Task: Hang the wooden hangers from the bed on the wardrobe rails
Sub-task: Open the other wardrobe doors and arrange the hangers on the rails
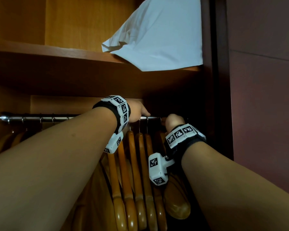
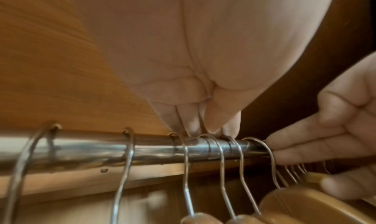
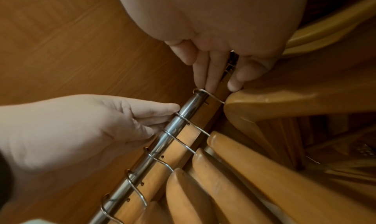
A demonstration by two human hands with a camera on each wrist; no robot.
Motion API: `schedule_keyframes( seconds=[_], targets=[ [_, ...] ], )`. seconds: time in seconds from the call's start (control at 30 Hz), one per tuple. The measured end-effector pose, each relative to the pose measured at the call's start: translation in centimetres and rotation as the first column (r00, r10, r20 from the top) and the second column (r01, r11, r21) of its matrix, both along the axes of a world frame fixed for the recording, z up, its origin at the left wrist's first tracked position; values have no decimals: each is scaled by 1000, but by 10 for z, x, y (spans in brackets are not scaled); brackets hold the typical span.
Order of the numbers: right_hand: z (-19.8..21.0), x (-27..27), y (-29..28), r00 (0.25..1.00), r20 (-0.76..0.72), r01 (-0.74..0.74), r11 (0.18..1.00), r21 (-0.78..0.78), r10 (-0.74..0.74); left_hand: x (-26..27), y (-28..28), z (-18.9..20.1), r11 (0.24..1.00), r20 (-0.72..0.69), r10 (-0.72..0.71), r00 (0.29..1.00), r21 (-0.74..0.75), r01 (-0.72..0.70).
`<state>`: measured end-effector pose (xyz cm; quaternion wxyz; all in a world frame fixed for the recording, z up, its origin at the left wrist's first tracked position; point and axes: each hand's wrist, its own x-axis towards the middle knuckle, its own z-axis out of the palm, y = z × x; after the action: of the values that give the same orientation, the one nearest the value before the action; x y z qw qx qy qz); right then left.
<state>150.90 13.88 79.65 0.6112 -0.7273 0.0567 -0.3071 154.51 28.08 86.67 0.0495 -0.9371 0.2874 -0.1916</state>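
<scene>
A chrome wardrobe rail (image 1: 40, 118) runs under a wooden shelf and carries several wooden hangers (image 1: 135, 164) on wire hooks. My left hand (image 1: 144, 113) reaches onto the rail; its straight fingertips (image 2: 191, 127) touch the tops of two hooks. To its right, my right hand (image 1: 172, 120) holds the rightmost wooden hanger (image 3: 284, 102): its fingers (image 3: 209, 82) lie on that hanger's hook where it sits over the rail (image 3: 183, 116), and the thumb presses on the wood. The left wrist view shows this hanger (image 2: 295, 200) under the right thumb.
A white pillow (image 1: 157, 34) lies on the shelf (image 1: 57, 54) above the rail and overhangs its front edge. The dark wardrobe side panel (image 1: 220, 80) stands close on the right. More hangers (image 1: 15, 137) hang at the rail's left end.
</scene>
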Motion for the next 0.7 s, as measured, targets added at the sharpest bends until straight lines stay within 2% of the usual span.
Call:
schedule_keyframes(
  seconds=[0.17, 0.3, 0.43, 0.7],
  targets=[
    [1, 3, -2, 997, 9, -81, 990, 118, 81, 2, -2, -1, 999, -70, -7, 998, -53, 3],
    [-2, 4, -1, 993, -6, -113, 987, 112, 115, 7, -4, -6, 999, -83, -24, 996, -51, 19],
    [-2, 4, -2, 992, -2, -128, 988, 85, 129, 14, -6, -8, 999, -70, -40, 997, -37, 38],
    [-1, 5, 0, 990, -7, -141, 982, 127, 143, 13, -10, -14, 997, -9, -70, 997, -31, 70]
  ],
)
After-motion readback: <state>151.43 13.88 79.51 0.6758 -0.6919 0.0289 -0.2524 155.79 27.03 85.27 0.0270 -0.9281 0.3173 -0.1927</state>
